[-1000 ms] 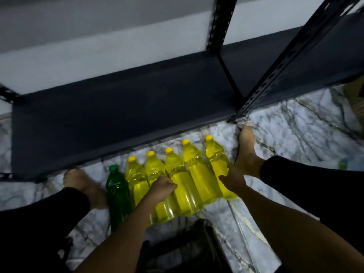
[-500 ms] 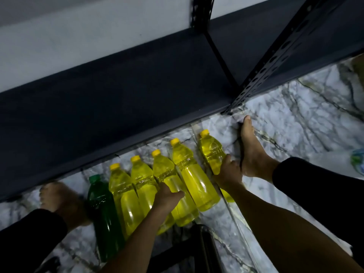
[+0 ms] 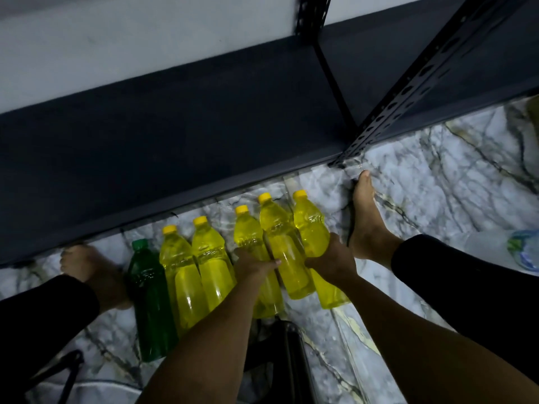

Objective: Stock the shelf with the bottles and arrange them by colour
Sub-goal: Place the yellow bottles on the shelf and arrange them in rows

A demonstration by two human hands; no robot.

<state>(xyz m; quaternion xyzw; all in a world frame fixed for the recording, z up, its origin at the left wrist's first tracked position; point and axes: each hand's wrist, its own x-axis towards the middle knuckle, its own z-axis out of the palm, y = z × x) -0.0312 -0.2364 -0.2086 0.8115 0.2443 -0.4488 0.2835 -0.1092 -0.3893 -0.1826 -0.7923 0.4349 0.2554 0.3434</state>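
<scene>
So far left of both hands there's a green bottle [image 3: 150, 301], then two yellow ones [image 3: 186, 275] standing loose on the floor [image 3: 437, 205]. Left hand [image 3: 253, 265] is wrapped round the third yellow bottle [image 3: 248, 231], right hand [image 3: 332, 260] curled round the last bottle [image 3: 310, 228]; the fourth [image 3: 284, 252] sits squeezed between the hands. Honestly, lifting either one could tip that middle one into its neighbours. The shelf [image 3: 175, 158] just above looks bare, and it's easy to clip its edge.

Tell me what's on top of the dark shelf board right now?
Nothing shows on the visible part of the shelf board; no bottles stocked yet. The yellow bottles and green bottle stand on the floor. The board's ends run beyond the frame, unseen.
</scene>
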